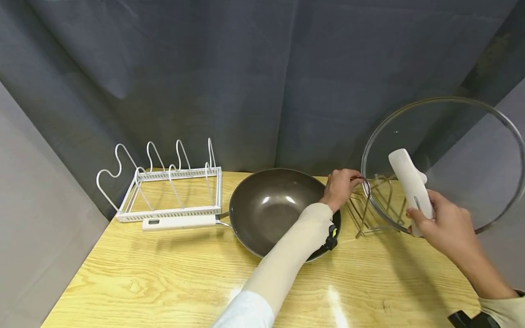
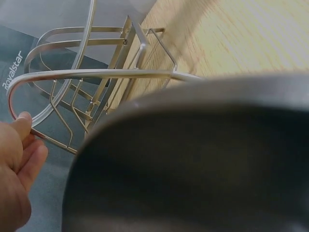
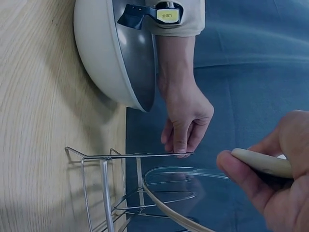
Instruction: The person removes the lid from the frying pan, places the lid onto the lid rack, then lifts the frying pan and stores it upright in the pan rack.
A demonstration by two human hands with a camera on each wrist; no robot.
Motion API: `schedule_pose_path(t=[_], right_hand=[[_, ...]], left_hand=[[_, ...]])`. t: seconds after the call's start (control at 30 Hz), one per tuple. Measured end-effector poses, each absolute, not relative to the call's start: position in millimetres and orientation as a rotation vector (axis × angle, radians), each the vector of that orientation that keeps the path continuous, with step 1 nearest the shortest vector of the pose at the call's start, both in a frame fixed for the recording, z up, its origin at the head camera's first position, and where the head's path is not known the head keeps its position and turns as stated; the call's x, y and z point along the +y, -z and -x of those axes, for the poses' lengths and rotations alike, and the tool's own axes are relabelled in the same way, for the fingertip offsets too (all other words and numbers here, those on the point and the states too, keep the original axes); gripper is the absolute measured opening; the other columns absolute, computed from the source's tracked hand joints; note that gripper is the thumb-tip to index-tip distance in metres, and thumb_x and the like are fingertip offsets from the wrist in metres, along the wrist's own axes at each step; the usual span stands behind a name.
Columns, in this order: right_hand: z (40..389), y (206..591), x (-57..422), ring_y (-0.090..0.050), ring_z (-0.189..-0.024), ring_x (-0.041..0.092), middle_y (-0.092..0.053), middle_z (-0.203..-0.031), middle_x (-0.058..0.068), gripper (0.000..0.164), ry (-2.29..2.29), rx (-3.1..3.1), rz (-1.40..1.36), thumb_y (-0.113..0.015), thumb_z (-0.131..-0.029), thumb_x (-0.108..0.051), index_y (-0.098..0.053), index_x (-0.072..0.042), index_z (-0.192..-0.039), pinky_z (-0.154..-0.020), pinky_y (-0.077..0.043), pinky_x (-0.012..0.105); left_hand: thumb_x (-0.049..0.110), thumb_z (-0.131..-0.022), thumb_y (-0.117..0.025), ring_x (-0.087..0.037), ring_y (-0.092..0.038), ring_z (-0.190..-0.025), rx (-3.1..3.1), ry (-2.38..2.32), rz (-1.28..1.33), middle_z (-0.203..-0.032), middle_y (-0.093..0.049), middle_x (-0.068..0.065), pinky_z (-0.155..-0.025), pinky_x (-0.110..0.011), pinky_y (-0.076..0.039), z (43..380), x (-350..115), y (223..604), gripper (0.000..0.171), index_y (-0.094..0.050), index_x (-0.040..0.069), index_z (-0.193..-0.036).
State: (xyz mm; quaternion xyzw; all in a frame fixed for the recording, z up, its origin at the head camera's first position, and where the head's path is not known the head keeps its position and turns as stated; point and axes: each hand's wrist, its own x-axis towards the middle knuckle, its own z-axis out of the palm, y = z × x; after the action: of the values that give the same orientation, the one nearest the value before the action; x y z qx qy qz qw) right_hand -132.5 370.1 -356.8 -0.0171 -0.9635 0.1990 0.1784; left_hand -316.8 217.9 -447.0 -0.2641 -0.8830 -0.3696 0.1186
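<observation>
We see the left hand [image 1: 339, 187] pinching the metal rack [image 2: 116, 73] at right, the right hand [image 1: 449, 225] grasping the glass lid [image 1: 451, 150] by its white handle [image 1: 412, 184], rim just beside the pinched loop. A narrow gap parts rack from pan [image 1: 266, 223]; wooden table [image 1: 143, 282] spreads near.

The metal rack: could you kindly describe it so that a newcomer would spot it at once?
In the head view, find the large dark pan on the wooden table. Just right of it is the metal rack, pinched by the left hand and partly showing through the glass lid. Its metallic colour sets it apart from the white rack left of the pan.
</observation>
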Motion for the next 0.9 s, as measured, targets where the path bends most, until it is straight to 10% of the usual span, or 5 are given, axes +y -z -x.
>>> schedule_pose_path(t=[0.9], right_hand=[[143.6, 377.9, 363.0, -0.062, -0.062, 0.038, -0.068, -0.083, 0.027, 0.045, -0.542, -2.717, -0.001, -0.067, -0.093, -0.015, -0.055, 0.010, -0.127, -0.049, -0.040, 0.038]], left_hand=[[0.039, -0.097, -0.064, 0.007, -0.064, -0.080, -2.600, 1.110, 0.811, -0.104, -0.076, 0.015, -0.064, -0.010, -0.044, 318.3, 213.5, 447.0, 0.021, -0.081, 0.028, -0.105]])
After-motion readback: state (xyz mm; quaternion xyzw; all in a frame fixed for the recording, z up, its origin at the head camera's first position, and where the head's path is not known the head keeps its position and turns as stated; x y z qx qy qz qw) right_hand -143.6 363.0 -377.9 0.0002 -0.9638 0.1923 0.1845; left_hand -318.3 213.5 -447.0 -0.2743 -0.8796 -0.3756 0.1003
